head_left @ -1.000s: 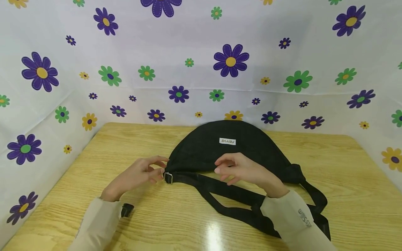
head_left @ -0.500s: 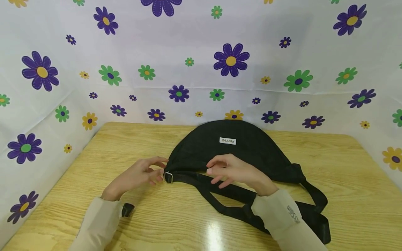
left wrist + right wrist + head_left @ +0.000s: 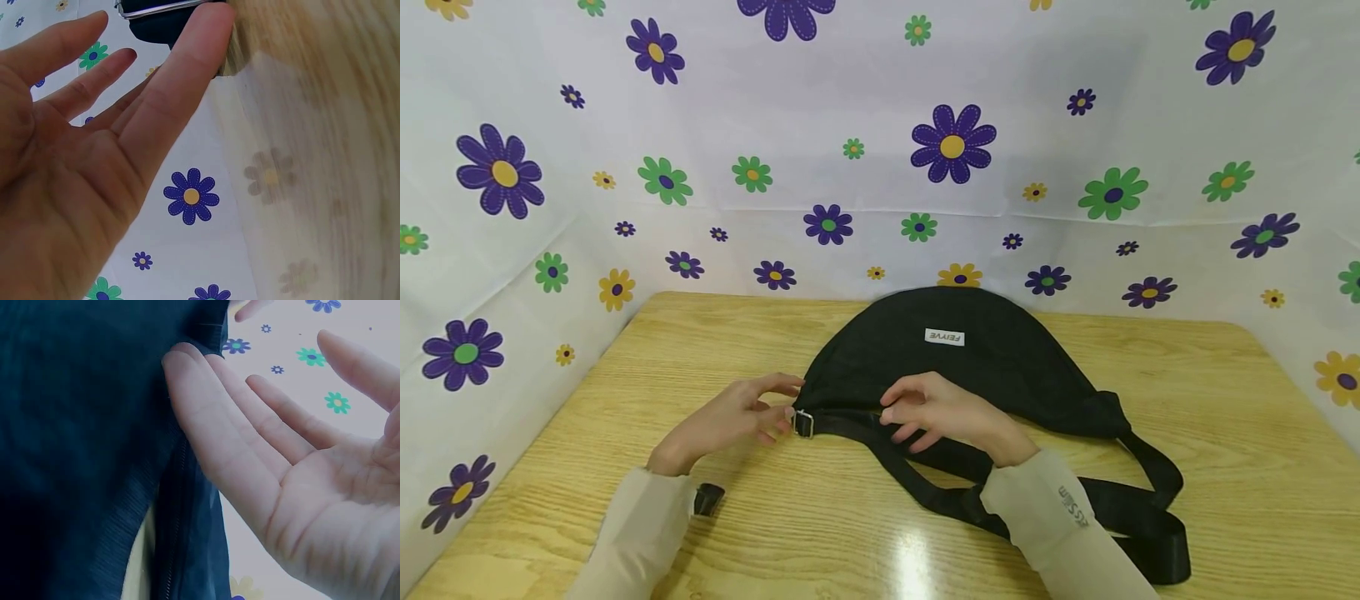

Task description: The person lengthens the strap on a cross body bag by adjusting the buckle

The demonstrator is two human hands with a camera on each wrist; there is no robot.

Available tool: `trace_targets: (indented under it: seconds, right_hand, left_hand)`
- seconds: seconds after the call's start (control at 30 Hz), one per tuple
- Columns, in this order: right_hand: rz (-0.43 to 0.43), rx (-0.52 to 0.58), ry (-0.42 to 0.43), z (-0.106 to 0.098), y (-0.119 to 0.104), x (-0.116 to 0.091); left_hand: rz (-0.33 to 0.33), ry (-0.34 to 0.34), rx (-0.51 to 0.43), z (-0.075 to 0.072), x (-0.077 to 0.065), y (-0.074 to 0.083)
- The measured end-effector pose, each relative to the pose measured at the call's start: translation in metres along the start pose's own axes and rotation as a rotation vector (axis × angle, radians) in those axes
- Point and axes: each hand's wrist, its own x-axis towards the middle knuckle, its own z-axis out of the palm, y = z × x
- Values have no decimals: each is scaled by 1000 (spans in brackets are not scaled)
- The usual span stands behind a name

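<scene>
A black crescent-shaped waist bag (image 3: 992, 354) with a white label (image 3: 944, 337) lies at the back of the table. My left hand (image 3: 722, 421) is at its left corner, fingers extended beside a metal strap buckle (image 3: 803, 423). In the left wrist view, a fingertip overlaps the buckle (image 3: 164, 9); whether it presses there is unclear. My right hand (image 3: 951, 417) is over the front edge of the bag and its strap (image 3: 917, 483), fingers loosely bent. The right wrist view shows extended fingers against the dark fabric, near a zip (image 3: 172, 550).
The strap loops forward and right, ending in a fold (image 3: 1161, 550) near the table's front right. A small black object (image 3: 708, 500) is beside the left cuff. A flowered white cloth (image 3: 865, 92) stands behind and left of the wooden table (image 3: 1225, 400).
My right hand has moved left and slightly down along the bag's front edge, closer to the buckle. The left hand and the bag have stayed practically still.
</scene>
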Motion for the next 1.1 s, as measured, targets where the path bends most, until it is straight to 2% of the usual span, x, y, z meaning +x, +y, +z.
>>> trace_targets:
  seconds: [0.4, 0.67, 0.93, 1.1]
  right_hand:
    - [34, 32, 8, 4, 1, 10]
    - [60, 13, 5, 4, 8, 17]
    - [91, 1, 23, 7, 9, 25]
    - [109, -28, 52, 9, 12, 30]
  left_hand:
    - [3, -14, -1, 0, 3, -4]
    - [-17, 1, 35, 4, 6, 3]
    - [9, 12, 56, 7, 10, 6]
    - [61, 29, 77, 9, 13, 7]
